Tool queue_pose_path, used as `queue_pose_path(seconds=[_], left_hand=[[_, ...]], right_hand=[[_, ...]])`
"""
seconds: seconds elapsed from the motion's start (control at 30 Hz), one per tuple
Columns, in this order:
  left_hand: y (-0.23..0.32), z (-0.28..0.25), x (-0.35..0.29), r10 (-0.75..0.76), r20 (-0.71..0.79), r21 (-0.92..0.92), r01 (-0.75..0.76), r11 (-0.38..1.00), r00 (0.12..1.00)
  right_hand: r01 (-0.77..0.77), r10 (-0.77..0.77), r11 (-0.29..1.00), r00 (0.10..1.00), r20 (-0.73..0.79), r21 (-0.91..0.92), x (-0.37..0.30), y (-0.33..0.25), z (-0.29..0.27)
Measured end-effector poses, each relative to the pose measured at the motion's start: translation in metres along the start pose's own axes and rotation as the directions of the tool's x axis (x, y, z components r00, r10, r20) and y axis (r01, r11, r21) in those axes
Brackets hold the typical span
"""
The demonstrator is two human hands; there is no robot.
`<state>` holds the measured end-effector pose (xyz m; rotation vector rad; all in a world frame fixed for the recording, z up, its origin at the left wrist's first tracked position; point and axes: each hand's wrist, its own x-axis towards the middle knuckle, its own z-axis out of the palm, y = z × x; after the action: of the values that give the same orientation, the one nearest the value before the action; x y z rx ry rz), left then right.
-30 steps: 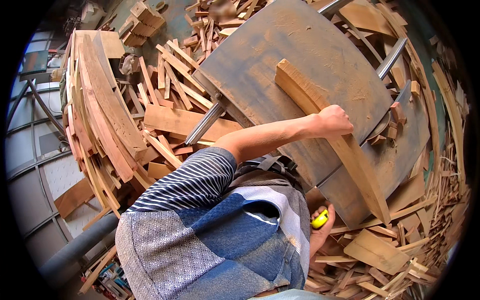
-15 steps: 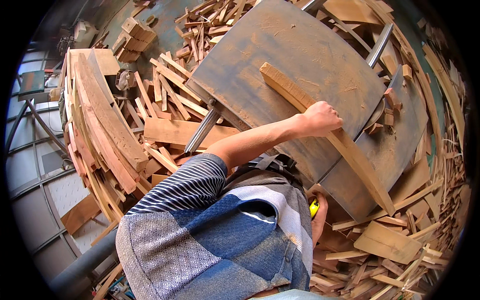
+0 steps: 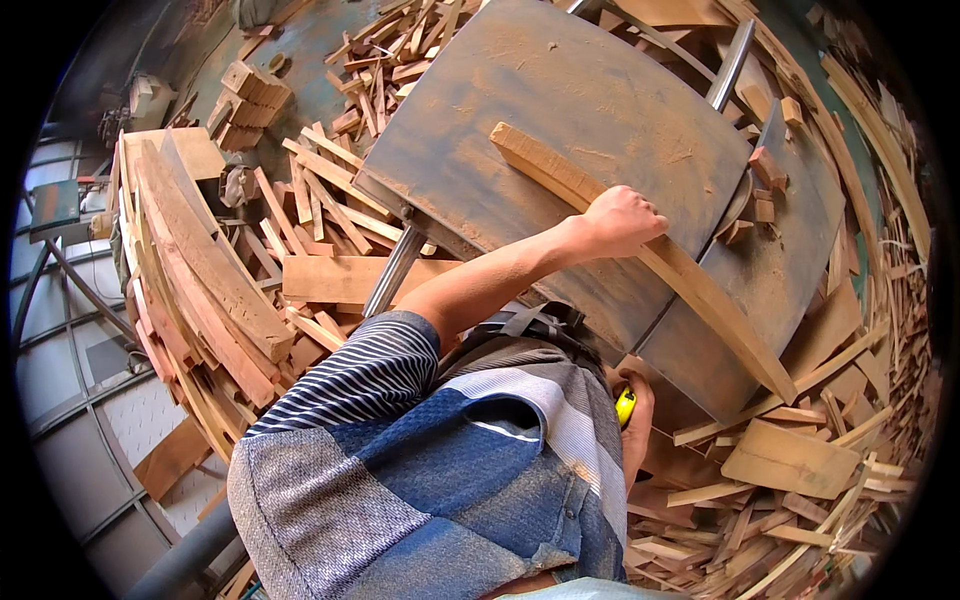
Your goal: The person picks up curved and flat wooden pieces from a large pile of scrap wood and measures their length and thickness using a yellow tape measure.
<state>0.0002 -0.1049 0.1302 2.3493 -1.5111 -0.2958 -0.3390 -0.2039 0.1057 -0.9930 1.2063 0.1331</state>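
A long wooden beam lies slantwise across a dusty metal worktable. Its near end reaches the table's right front edge. My left hand is closed over the middle of the beam, with the forearm stretched across the table's near side. Low beside my apron, by the table's front edge, my right hand is closed around a yellow and black tape measure. Only part of the tape measure shows; my fingers and the clothing hide the rest.
Long boards are stacked at the left. Loose offcuts heap up behind them, and more scraps cover the floor at right. Small wood blocks sit by the table's seam. A metal bar juts from the table's left side.
The whole view has shifted slightly, so the table sits a little further left. My left hand keeps its grip on the beam, and the right hand still holds the tape measure.
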Motion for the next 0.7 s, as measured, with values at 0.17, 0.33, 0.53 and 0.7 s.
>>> queue_pose_path(seconds=[0.17, 0.33, 0.53, 0.7], left_hand=[[0.001, 0.0, 0.0, -0.011, -0.015, 0.0, 0.011, 1.0, 1.0], [-0.001, 0.0, 0.0, 0.009, -0.011, 0.016, -0.009, 1.0, 1.0], [-0.004, 0.009, -0.001, 0.015, -0.057, 0.003, -0.015, 1.0, 0.998], [-0.003, 0.007, 0.0, 0.009, -0.017, 0.01, -0.009, 1.0, 1.0]], right_hand=[[0.012, -0.011, 1.0, 0.999, 0.033, -0.019, -0.002, -0.004, 0.0], [0.018, -0.018, 1.0, 0.999, 0.037, 0.004, 0.0, 0.006, -0.007], [0.015, -0.015, 1.0, 1.0, 0.009, 0.015, -0.003, 0.008, -0.004], [0.042, -0.043, 0.999, 0.998, 0.054, 0.016, 0.002, 0.014, -0.008]])
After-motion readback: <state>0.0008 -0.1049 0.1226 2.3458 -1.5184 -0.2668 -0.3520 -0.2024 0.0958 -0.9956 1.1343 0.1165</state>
